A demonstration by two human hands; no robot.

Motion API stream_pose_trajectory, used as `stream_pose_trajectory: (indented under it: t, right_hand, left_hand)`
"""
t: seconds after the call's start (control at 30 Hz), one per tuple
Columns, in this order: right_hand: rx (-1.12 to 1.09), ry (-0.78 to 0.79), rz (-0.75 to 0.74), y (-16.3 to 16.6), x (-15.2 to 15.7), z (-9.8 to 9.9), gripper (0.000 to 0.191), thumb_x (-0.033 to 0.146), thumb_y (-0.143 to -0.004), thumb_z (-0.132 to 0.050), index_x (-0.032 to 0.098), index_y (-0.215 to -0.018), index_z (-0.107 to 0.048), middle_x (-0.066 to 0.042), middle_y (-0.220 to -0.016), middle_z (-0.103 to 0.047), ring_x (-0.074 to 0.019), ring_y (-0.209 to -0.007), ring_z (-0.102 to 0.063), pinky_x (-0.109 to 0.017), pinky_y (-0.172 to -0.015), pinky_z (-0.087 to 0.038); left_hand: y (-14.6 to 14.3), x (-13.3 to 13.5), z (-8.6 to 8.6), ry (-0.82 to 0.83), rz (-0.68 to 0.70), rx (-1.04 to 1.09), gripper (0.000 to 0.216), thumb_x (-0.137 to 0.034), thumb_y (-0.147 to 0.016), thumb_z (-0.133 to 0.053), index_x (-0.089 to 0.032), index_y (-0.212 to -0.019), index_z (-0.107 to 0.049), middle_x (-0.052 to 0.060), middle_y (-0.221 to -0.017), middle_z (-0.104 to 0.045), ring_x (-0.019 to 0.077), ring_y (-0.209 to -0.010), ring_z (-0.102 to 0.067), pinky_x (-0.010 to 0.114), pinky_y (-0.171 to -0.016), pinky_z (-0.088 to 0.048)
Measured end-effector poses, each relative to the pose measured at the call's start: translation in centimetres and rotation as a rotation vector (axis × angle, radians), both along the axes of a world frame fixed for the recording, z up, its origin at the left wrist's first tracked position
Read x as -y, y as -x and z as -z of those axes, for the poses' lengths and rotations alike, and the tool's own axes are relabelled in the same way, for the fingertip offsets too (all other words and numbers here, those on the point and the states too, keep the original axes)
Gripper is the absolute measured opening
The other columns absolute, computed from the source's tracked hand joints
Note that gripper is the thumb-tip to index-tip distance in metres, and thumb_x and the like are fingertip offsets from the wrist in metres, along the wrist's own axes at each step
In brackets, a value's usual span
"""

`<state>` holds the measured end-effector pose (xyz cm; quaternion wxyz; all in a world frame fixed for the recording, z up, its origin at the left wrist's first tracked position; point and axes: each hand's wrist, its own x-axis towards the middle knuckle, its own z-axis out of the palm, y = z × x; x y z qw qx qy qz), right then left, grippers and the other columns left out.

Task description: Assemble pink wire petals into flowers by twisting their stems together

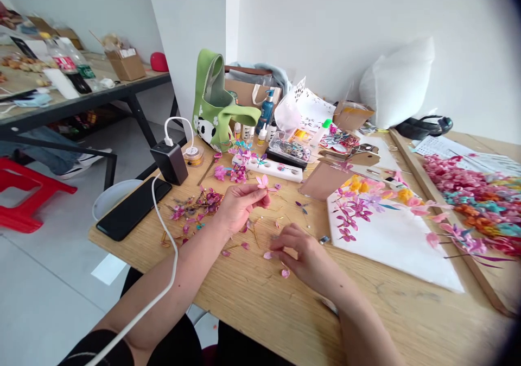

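The left hand (243,206) pinches a small pale-pink, thin-petalled flower (262,182) above the light-brown wooden table (268,306). The right hand (299,249), fingers curled, is at a rounded pale-pink petal (267,255) (held or merely touched, I cannot tell), with mostly bare wood towards the front edge.

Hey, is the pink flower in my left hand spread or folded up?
Spread: the pink flower shows petals fanning apart beyond the left hand.

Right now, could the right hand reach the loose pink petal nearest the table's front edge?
Probably yes: the petal lies close beside the right hand, with nothing visible between them.
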<state>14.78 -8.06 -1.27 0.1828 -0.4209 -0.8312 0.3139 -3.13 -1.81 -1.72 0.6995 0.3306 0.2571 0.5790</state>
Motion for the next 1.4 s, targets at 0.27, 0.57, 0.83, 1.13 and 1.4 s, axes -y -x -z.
stream_pose_trajectory:
  t: [0.27,0.57,0.83,1.13,1.4]
  right_hand:
    - [0.498,0.061,0.019,-0.1,1.3,-0.3,0.015,0.027,-0.067,-0.074,0.018,-0.066,-0.063,-0.006,-0.074,-0.062,-0.0219,-0.071,-0.057,-0.029,-0.059,-0.036]
    - [0.250,0.150,0.029,-1.8,0.7,-1.8,0.019,0.018,-0.082,-0.052,0.019,-0.066,-0.062,-0.003,-0.071,-0.061,-0.0140,-0.060,-0.052,-0.025,-0.056,-0.036]
    - [-0.116,0.378,0.035,-2.7,-0.7,-1.0,0.033,0.041,-0.089,-0.047,0.017,-0.071,-0.063,0.001,-0.061,-0.051,-0.0119,-0.057,-0.042,-0.024,-0.053,-0.032]
    - [-0.068,0.399,0.033,-2.6,-0.8,-0.8,0.037,0.045,-0.090,-0.044,0.016,-0.070,-0.056,0.001,-0.064,-0.049,-0.0120,-0.060,-0.041,-0.024,-0.056,-0.032]
    - [-0.271,0.376,0.185,-2.2,-1.0,-0.8,0.036,0.047,-0.087,-0.050,0.016,-0.073,-0.063,0.002,-0.061,-0.048,-0.0110,-0.056,-0.037,-0.024,-0.052,-0.028]
  left_hand:
    - [-0.2,0.1,0.2,0.024,0.015,-0.032,0.013,-0.021,-0.059,-0.080,-0.014,-0.067,-0.072,0.001,-0.061,-0.067,0.0103,-0.058,-0.060,0.025,-0.061,-0.046]
    - [-0.3,0.1,0.2,0.020,0.021,-0.055,0.011,-0.021,-0.061,-0.079,-0.014,-0.066,-0.072,0.001,-0.060,-0.066,0.0098,-0.058,-0.059,0.025,-0.063,-0.046]
    - [-0.2,0.0,0.6,0.035,0.025,-0.048,0.013,-0.020,-0.060,-0.079,-0.014,-0.069,-0.072,0.002,-0.063,-0.067,0.0104,-0.060,-0.060,0.025,-0.062,-0.046]
    - [-0.3,0.1,0.4,0.047,0.023,-0.064,0.015,-0.021,-0.058,-0.080,-0.013,-0.067,-0.072,0.002,-0.061,-0.067,0.0105,-0.059,-0.060,0.024,-0.061,-0.046]
    - [-0.4,0.3,0.5,0.037,0.050,-0.072,0.013,-0.022,-0.060,-0.080,-0.014,-0.066,-0.073,0.002,-0.063,-0.068,0.0105,-0.059,-0.060,0.025,-0.064,-0.046]
